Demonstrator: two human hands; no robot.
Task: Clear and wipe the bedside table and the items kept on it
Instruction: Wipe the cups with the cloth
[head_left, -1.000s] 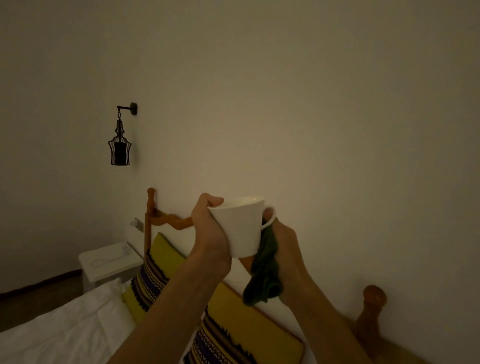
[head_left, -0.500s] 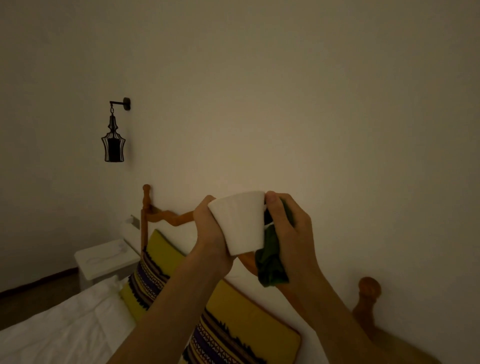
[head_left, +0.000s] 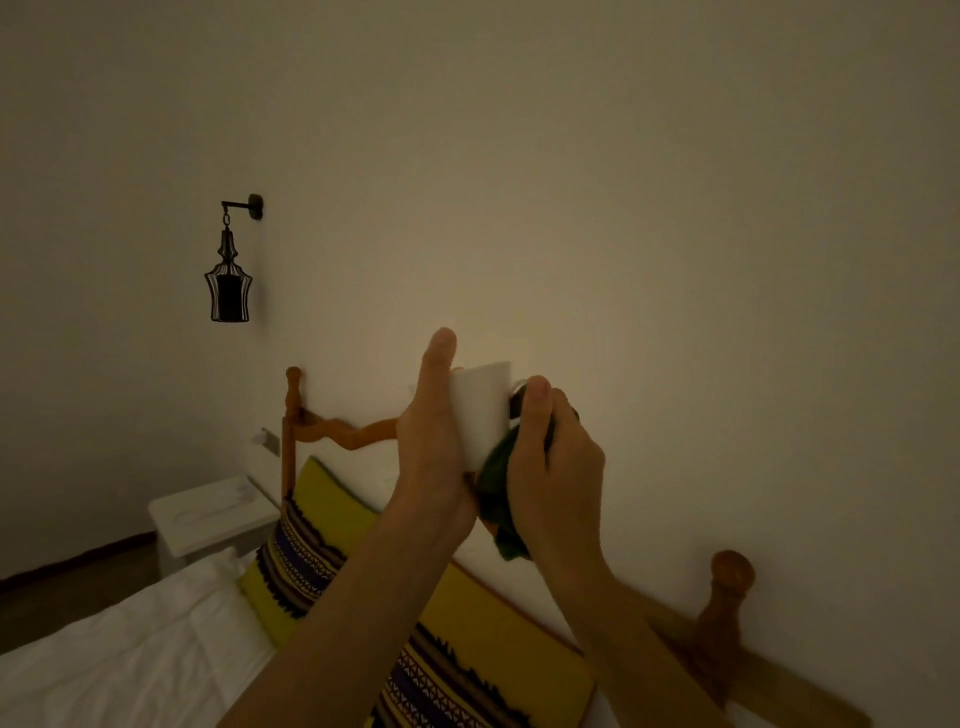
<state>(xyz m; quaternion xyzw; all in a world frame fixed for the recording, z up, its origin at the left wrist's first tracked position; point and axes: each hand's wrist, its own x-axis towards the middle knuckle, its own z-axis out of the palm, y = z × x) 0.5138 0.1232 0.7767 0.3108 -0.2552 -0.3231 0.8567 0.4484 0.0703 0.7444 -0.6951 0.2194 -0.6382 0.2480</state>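
I hold a white cup (head_left: 483, 410) up in front of the wall, above the bed. My left hand (head_left: 434, 441) grips its left side, thumb pointing up past the rim, and covers much of the cup. My right hand (head_left: 553, 462) grips a dark green cloth (head_left: 501, 499) and presses it against the cup's right side by the handle. The cloth hangs down below both hands. A white bedside table (head_left: 208, 514) stands far off at the left, beyond the bed, with a faint cord-like shape on its top.
A wooden headboard (head_left: 343, 434) with round posts runs along the wall. Yellow patterned pillows (head_left: 332, 540) lean against it above white bedding (head_left: 130, 654). A black lantern lamp (head_left: 228, 283) hangs on the wall at the left. The room is dim.
The cup has been turned in my hands, so my left hand now covers more of it with the thumb raised. My right hand with the cloth stays against the handle side.
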